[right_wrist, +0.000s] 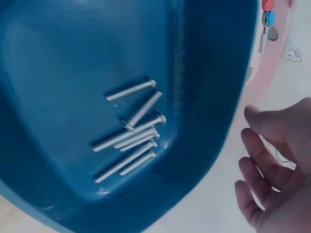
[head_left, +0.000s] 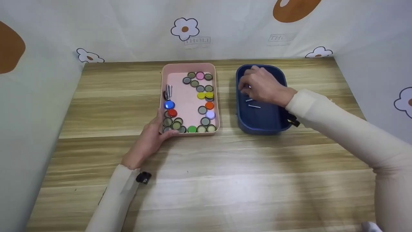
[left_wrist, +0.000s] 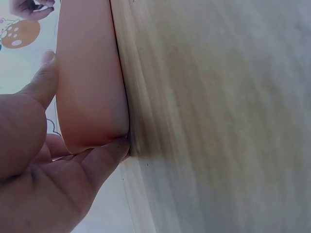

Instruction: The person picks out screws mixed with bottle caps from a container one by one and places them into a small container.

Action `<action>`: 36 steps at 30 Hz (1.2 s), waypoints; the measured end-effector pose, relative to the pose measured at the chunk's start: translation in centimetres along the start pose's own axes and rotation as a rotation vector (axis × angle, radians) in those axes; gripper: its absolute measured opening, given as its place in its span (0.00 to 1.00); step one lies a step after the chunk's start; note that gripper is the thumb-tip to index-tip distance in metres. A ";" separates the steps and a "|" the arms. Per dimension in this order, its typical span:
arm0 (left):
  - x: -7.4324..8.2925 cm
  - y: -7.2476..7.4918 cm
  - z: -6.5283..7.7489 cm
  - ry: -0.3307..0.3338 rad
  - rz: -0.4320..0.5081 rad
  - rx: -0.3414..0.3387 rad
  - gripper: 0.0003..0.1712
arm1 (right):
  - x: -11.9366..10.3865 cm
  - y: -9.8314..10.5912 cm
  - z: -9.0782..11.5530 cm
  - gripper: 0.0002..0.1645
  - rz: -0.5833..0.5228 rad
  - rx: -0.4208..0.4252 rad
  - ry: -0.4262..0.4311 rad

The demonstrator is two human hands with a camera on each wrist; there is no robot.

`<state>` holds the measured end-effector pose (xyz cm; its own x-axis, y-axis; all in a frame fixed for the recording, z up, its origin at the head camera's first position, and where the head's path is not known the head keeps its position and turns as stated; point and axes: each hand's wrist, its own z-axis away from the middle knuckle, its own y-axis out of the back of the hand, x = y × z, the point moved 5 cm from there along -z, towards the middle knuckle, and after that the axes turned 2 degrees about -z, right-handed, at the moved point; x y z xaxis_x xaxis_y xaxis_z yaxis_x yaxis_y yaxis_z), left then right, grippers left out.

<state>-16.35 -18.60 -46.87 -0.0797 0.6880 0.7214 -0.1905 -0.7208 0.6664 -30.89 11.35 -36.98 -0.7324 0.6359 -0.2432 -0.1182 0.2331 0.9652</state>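
A pink tray [head_left: 188, 96] holds bottle caps, and a few silver bolts [head_left: 169, 91] lie by its left wall. My left hand [head_left: 148, 138] grips the tray's near left corner, thumb along the near wall and fingers at the side and bottom edge. To the right stands a dark blue box [head_left: 262, 120]. Several silver bolts [right_wrist: 133, 131] lie loose on its floor. Above the far left part of the box hovers my right hand [head_left: 260, 83]. In the right wrist view its fingers [right_wrist: 265, 167] are loosely bent and apart from the thumb, with nothing visible between them.
Both containers stand side by side on a wood-grain table [head_left: 206, 180], with a narrow gap between them. A pale flower-printed sheet [head_left: 141, 32] rises behind the table and at its sides. Most caps [head_left: 192, 129] lie along the tray's near and right walls.
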 end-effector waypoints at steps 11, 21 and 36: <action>0.0 0.0 0.0 0.028 0.012 -0.012 0.60 | -2.2 -0.3 -2.1 0.10 -0.010 -0.077 0.173; 0.1 0.1 0.1 -0.027 -0.007 0.016 0.60 | -3.3 -1.2 -3.6 0.15 -0.022 -0.124 0.261; -0.1 -0.1 0.1 0.009 0.016 0.001 0.60 | -4.5 -2.4 -5.7 0.18 -0.013 -0.177 0.268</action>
<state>-16.27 -18.62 -46.95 -0.0911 0.6772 0.7301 -0.1884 -0.7316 0.6551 -31.09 3.71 -37.65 -0.8781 0.4114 -0.2445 -0.2261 0.0938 0.9696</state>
